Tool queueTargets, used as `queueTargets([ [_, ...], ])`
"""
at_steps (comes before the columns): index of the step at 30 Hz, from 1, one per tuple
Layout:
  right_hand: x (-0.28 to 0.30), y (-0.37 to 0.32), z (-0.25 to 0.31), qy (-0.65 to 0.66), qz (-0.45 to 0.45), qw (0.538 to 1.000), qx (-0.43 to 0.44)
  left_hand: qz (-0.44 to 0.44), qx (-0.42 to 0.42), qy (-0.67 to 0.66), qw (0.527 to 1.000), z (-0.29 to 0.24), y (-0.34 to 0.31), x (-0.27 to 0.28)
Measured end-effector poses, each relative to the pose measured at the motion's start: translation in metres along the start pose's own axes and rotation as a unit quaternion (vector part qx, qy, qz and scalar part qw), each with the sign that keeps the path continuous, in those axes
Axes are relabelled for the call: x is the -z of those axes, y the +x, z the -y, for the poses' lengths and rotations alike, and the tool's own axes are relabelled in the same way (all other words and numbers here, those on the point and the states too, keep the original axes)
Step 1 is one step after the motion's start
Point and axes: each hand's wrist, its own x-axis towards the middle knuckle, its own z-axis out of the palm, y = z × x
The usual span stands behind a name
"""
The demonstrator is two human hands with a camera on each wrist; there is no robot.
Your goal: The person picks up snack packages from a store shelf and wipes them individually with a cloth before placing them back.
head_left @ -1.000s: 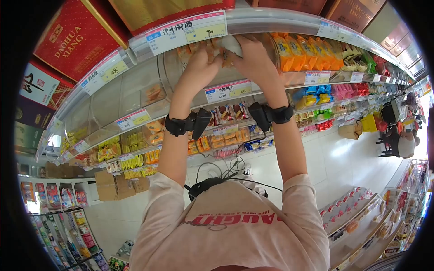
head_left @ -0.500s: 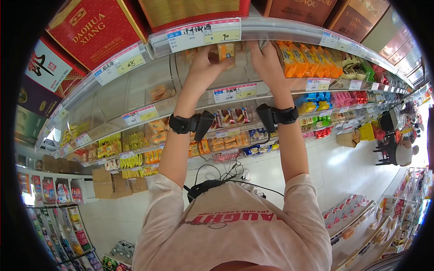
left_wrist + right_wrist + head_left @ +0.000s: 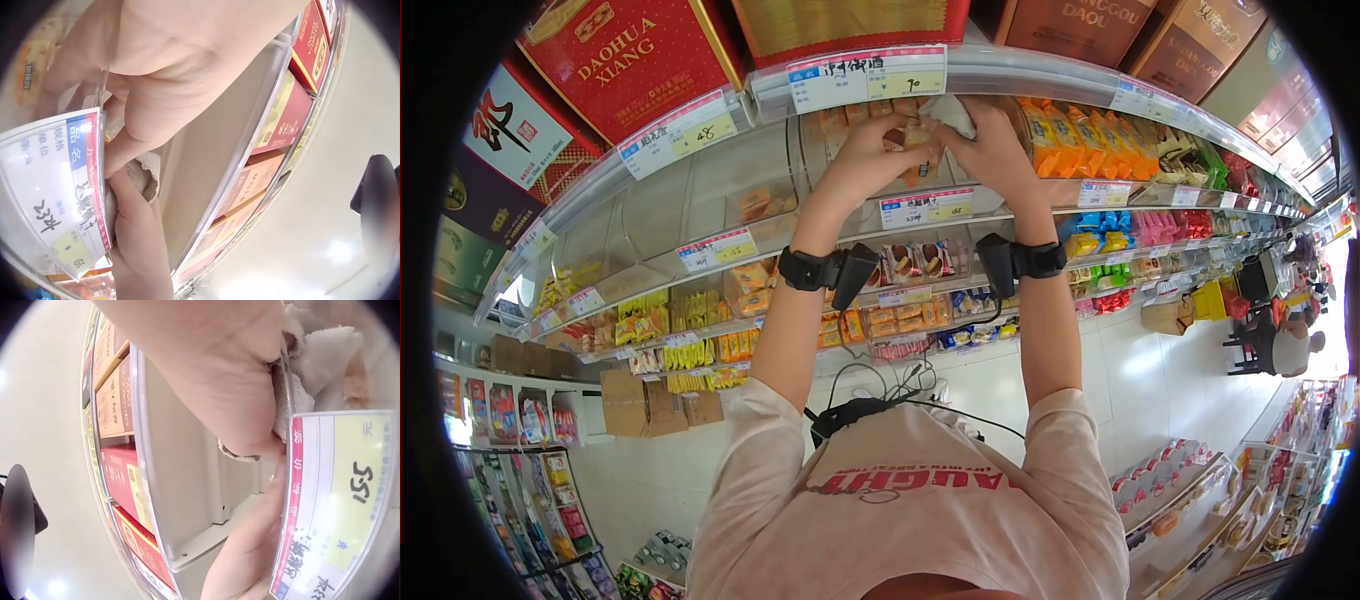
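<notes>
Shop shelf, top bin [image 3: 866, 194]; right hand [image 3: 992, 152] fingers clench white cloth [image 3: 948, 114] inside it; left hand [image 3: 862, 155] apparently pinches snack packet [image 3: 908, 136]; risk: loose grip overhead, packet drops to floor.

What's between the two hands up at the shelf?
Head view: a snack packet and a crumpled white cloth fill the gap between the left hand and the right hand.
</notes>
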Motion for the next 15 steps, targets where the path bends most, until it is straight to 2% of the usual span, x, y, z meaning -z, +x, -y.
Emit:
queueTargets([
  [4, -0.003, 0.002, -0.003, -0.010, -0.035, 0.999, -0.008, -0.033, -0.043, 0.013, 0.998, 0.006, 0.002, -0.003],
  [6, -0.005, 0.001, -0.008, -0.046, -0.065, 0.997, 0.006, -0.052, -0.025, -0.058, 0.997, 0.000, 0.001, -0.006],
  [9, -0.004, 0.002, -0.002, -0.019, -0.065, 0.997, -0.023, -0.057, -0.023, -0.115, 0.991, 0.005, 0.003, -0.005],
  [12, -0.006, 0.003, -0.002, 0.025, -0.115, 0.992, -0.046, -0.081, -0.003, -0.150, 0.985, 0.007, 0.004, -0.004],
  [15, -0.012, 0.003, -0.001, 0.092, -0.126, 0.984, -0.085, -0.101, 0.001, -0.179, 0.979, 0.005, 0.005, -0.006],
])
